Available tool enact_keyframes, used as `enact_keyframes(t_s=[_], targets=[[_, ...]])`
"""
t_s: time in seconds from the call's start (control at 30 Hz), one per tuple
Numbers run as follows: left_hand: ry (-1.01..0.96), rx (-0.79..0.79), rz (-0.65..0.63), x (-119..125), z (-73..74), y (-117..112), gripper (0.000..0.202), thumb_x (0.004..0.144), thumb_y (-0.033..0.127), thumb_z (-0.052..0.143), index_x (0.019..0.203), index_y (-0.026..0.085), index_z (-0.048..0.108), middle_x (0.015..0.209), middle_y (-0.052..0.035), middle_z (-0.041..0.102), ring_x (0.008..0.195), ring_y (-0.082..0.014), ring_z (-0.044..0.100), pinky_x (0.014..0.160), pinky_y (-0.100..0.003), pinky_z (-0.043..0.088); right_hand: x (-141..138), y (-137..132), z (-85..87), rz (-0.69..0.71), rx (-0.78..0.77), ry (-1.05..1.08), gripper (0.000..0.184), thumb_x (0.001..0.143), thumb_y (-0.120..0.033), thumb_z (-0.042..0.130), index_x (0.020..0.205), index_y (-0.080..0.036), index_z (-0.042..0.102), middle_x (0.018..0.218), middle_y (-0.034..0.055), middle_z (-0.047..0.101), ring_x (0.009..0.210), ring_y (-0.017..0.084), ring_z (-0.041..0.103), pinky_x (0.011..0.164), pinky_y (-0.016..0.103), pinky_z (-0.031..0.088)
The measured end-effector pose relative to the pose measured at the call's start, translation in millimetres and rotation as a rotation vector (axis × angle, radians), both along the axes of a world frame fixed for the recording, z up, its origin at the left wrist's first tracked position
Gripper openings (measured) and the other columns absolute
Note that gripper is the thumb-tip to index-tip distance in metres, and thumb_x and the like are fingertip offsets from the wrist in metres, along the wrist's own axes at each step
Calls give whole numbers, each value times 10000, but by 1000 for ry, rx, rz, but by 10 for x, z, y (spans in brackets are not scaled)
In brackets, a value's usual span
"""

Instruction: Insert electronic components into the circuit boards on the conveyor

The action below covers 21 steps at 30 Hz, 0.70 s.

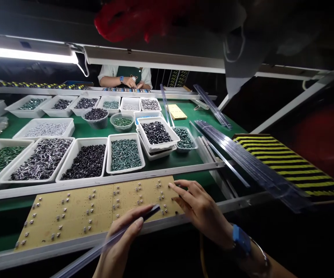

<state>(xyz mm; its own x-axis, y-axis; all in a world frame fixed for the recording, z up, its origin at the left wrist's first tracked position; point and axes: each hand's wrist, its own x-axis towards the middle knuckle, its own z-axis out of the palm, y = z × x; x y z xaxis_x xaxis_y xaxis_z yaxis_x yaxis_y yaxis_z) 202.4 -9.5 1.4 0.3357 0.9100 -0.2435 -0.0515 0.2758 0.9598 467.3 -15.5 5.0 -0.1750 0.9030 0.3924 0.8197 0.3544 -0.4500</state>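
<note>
A tan circuit board (77, 214) with small metal parts stuck in it lies on the rails in front of me. My left hand (123, 237) is closed on a long clear plastic tube (103, 247), whose dark tip points at the board's right part. My right hand (197, 208), with a blue wrist strap, rests with spread fingers on the board's right end, fingertips touching it near a cluster of parts.
Several white trays (88, 162) of black, green and silver components fill the green table (80, 131) behind the board. Clear tubes (236, 154) lie at the right beside a yellow-black striped mat (288, 164). Another person's hands (132, 82) work at the far side.
</note>
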Motion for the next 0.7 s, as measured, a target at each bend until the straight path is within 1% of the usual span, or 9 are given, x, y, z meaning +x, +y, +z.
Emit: enact_keyframes(t_s=[0.07,0.17,0.2,0.27,0.37,0.5,0.57,0.63,0.7], targets=[[18,97,-16,4,53,9,293,955,435,628,1175,316,781,1314,-24,738,1337,-276,597,1190,-373,425,-112,-69,56,9,-285,347,345,1016,-363,598,1307,-197,680,1140,128,727,977,239,695,880,409,594],[61,300,-149,-6,228,93,263,964,391,624,1156,329,793,1226,-34,777,1191,-259,693,1056,-311,539,-289,-114,111,52,-782,798,407,927,-510,706,1112,-151,756,852,65,747,706,164,676,650,279,565],[85,341,-198,-28,289,132,258,962,381,627,1152,334,795,1197,-36,787,1148,-259,713,1011,-303,565,-339,-112,122,61,-867,881,417,880,-525,758,1044,-142,773,777,44,733,665,147,660,628,256,543],[133,357,-253,-108,369,200,246,953,376,643,1141,350,800,1169,-26,796,1138,-257,717,994,-291,573,-425,-92,142,59,-903,956,417,820,-524,821,963,-134,786,714,20,713,640,124,645,645,237,523],[95,208,-231,-269,335,228,241,943,417,660,1112,334,810,1193,-18,789,1199,-272,690,1063,-315,542,-536,-42,174,90,-890,981,425,846,-544,791,951,-132,787,728,22,712,643,120,654,656,238,528],[-145,-58,-100,-383,112,139,341,955,450,630,1184,249,782,1282,-75,754,1267,-331,655,1149,-449,490,-631,74,166,134,-813,889,386,926,-528,706,955,-148,767,818,35,729,638,126,662,607,240,546],[-175,-67,-22,-387,15,97,361,942,459,652,1204,240,771,1307,-85,741,1285,-337,643,1164,-468,474,-616,165,134,118,-541,636,285,990,-431,644,985,-173,764,885,57,747,728,160,691,677,276,581],[-130,-42,37,-384,-38,79,363,929,467,674,1203,249,771,1322,-80,734,1307,-333,628,1177,-469,458,-559,265,104,111,-190,252,197,1020,-283,588,1064,-192,757,988,93,754,881,212,706,808,348,599],[-91,-39,46,-387,-49,84,361,931,472,671,1202,257,771,1335,-76,726,1333,-332,606,1194,-481,434,-488,350,86,141,44,-111,227,999,-159,563,1140,-185,740,1074,134,740,975,253,697,869,409,602]])
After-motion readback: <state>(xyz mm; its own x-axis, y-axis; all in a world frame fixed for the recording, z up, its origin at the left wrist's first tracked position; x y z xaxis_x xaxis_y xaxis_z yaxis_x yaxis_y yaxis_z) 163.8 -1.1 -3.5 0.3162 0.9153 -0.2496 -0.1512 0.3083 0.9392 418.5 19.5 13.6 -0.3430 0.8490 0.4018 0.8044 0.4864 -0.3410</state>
